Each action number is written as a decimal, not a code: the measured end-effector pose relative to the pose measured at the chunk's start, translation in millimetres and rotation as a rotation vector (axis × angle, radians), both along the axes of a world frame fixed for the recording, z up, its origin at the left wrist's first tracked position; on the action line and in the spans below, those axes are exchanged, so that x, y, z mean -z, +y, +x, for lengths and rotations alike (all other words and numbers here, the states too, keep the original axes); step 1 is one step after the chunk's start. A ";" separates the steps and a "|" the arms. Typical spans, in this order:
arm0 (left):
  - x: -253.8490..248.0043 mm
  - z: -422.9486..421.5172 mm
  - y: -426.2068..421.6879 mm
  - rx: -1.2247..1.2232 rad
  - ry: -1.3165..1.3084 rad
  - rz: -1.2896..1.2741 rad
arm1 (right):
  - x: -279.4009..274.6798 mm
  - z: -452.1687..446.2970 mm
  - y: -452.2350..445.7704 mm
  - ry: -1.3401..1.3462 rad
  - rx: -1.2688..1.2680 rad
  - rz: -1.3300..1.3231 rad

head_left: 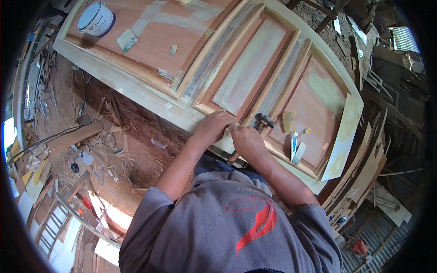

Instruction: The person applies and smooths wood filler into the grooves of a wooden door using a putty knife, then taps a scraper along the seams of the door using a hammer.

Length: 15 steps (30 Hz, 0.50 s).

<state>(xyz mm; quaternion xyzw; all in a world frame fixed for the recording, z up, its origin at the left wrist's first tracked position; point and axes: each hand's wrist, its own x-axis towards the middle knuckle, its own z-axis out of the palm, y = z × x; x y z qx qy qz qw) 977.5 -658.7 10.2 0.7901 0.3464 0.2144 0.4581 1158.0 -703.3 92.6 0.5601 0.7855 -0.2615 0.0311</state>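
Both hands meet at the near edge of a pale-framed wooden panel [182, 111]. My left hand [216, 128] has its fingers drawn together at the frame's edge; whatever is between them is too small or hidden to make out. Touching it or nearly so, my right hand [246, 140] is closed around the handle of a hammer [264, 121]. The black hammer head shows beyond my right hand, and the handle end sticks out below it, over the panel's near edge.
On the panel lie a putty tub [101, 25], a stained scraper [126, 41], a small block [174, 49], a yellowish piece [288, 121], a tube [293, 144] and its cap [307, 130]. A thin board [343, 139] overlaps the right end. Wood scraps [114, 109] litter the floor left.
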 end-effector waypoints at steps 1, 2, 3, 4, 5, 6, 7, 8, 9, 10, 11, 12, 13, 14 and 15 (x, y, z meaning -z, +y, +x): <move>-2.4 -0.4 1.6 0.008 0.000 -0.001 | -0.9 3.0 -2.0 0.021 0.016 0.000; -4.2 -1.5 2.9 0.012 0.002 -0.003 | -0.9 4.6 -3.2 0.043 0.028 -0.002; -6.0 -2.6 3.3 0.016 0.006 -0.007 | -1.1 4.0 -3.1 0.043 0.042 -0.012; -4.0 -3.7 0.6 0.011 -0.011 0.000 | 2.5 1.0 -6.6 0.041 0.058 -0.017; -2.1 -4.1 -0.8 0.007 -0.027 0.010 | 9.2 -2.2 -10.3 0.038 0.076 -0.019; 0.4 -2.4 4.6 0.002 -0.047 0.036 | 15.3 -2.1 -6.8 0.032 0.093 -0.005; 3.0 -0.6 11.7 0.016 -0.023 0.029 | 20.1 3.0 0.7 0.040 0.109 -0.025; 5.1 -0.7 11.1 0.038 0.003 0.008 | 23.7 10.4 0.8 0.050 0.134 -0.061; 5.6 -0.9 9.6 0.063 0.032 -0.015 | 24.1 17.8 -1.8 0.063 0.161 -0.098; 1.5 0.6 13.1 -0.002 0.084 0.006 | 16.4 26.0 -0.2 0.133 0.240 0.009; -2.9 1.0 11.0 -0.070 0.138 0.021 | 3.6 36.1 -2.1 0.203 0.315 0.110; -5.0 0.5 7.9 -0.139 0.194 0.031 | -7.1 46.3 -4.7 0.274 0.390 0.207; -0.4 -1.1 3.0 -0.085 0.205 0.047 | -13.9 58.2 -7.0 0.283 0.521 0.233; 7.4 -2.4 -1.1 -0.032 0.215 0.065 | -17.5 71.3 -9.3 0.290 0.651 0.261; 12.8 -1.4 -1.4 0.021 0.223 0.091 | -17.8 85.6 -13.7 0.301 0.684 0.307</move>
